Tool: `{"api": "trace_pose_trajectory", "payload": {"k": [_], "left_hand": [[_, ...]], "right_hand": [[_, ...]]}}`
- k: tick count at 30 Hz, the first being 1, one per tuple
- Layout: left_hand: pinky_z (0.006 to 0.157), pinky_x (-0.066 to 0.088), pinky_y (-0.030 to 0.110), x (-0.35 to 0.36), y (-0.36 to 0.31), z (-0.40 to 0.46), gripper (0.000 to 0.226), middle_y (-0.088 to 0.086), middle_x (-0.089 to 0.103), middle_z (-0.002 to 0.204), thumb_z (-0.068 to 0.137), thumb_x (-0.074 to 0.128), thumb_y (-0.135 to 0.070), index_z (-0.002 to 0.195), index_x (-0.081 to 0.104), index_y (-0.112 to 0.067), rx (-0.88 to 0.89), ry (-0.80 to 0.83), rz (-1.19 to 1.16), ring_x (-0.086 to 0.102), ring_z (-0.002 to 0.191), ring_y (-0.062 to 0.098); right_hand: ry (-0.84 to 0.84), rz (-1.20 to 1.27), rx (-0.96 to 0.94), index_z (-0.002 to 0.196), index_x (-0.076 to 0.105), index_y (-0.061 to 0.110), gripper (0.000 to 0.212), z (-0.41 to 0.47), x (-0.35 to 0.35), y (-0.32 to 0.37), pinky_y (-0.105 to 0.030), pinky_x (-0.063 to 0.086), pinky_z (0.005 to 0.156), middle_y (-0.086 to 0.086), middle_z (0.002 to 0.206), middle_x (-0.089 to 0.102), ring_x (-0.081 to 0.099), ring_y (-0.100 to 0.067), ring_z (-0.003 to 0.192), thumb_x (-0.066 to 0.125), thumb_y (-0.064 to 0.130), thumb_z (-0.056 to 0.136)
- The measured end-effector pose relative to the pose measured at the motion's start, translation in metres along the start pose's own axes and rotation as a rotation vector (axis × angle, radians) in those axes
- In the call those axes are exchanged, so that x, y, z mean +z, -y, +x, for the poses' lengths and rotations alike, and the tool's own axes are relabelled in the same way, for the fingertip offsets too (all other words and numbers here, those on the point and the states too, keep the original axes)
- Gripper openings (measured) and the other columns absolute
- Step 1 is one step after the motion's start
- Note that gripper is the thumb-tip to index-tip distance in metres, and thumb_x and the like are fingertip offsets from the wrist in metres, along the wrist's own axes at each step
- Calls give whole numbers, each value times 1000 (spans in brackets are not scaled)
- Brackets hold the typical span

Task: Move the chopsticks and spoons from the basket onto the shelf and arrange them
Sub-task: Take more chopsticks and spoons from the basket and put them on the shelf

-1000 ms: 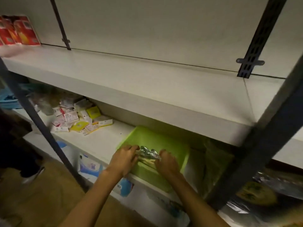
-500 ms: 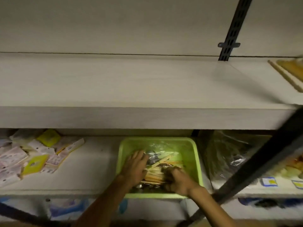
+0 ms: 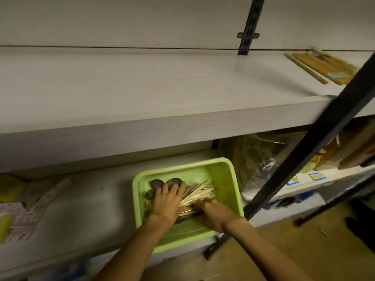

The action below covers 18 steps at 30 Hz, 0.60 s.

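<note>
No readable text. Blue-and-yellow price tags (image 3: 316, 176) on the lower shelf's (image 3: 85, 201) front edge and printed packets (image 3: 22, 218) at its left end are too blurred.

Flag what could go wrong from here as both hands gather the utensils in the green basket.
1. The chopsticks lie loose and fanned under the left hand and right hand; some may slip out when lifted.
2. The spoons sit apart at the far left of the green basket and could be left behind.
3. The black post slants across the right side, so a lift toward the upper shelf might catch it.
</note>
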State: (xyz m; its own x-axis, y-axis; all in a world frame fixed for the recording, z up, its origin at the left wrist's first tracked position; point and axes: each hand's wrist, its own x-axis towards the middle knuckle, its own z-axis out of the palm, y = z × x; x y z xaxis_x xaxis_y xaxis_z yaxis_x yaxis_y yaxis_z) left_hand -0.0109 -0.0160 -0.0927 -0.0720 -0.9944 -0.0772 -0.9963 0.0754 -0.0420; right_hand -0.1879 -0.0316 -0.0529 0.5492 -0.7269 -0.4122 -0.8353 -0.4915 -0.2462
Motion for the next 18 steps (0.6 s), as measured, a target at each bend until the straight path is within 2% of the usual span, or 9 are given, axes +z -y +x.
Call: {"api": "trace_pose_trajectory", "payload": {"k": [5, 8, 10, 14, 18], "left_hand": [[100, 30, 39, -6, 0, 6, 59, 8, 41, 142, 94, 53, -31, 145, 27, -15, 42, -37, 83, 38, 126, 28], [95, 33, 39, -8, 0, 6, 47, 10, 47, 134, 93, 51, -26, 136, 38, -12, 69, -53, 98, 42, 118, 28], [95, 35, 39, -9, 2, 6, 42, 9, 49, 131, 92, 49, -22, 132, 40, -13, 39, -39, 70, 45, 117, 28], [93, 38, 39, -15, 4, 12, 41, 11, 52, 130, 89, 47, -8, 129, 39, -14, -58, -15, 23, 48, 118, 30], [97, 35, 37, -21, 7, 20, 45, 8, 54, 131, 86, 52, -5, 128, 39, -15, -58, -68, 32, 48, 120, 27]], "right_hand": [[-60, -81, -51, 131, 48, 17, 36, 5, 11, 9, -43, 45, 94, -12, 138, 44, 49, -35, 121, 44, 29, 98], [-133, -119, -71, 136, 44, 19, 41, 6, 18, 8, -44, 40, 102, -8, 149, 32, 37, -34, 130, 44, 33, 97], [-186, -148, -90, 139, 41, 21, 48, 8, 19, 6, -44, 35, 107, -8, 148, 31, 34, -32, 131, 47, 35, 94], [-152, -125, -112, 140, 39, 23, 52, 14, 19, -3, -42, 34, 108, -10, 145, 35, 36, -32, 130, 49, 38, 92], [-195, -139, -104, 145, 31, 25, 62, 22, 20, -10, -44, 34, 106, -9, 145, 32, 32, -32, 131, 49, 44, 89]]}}
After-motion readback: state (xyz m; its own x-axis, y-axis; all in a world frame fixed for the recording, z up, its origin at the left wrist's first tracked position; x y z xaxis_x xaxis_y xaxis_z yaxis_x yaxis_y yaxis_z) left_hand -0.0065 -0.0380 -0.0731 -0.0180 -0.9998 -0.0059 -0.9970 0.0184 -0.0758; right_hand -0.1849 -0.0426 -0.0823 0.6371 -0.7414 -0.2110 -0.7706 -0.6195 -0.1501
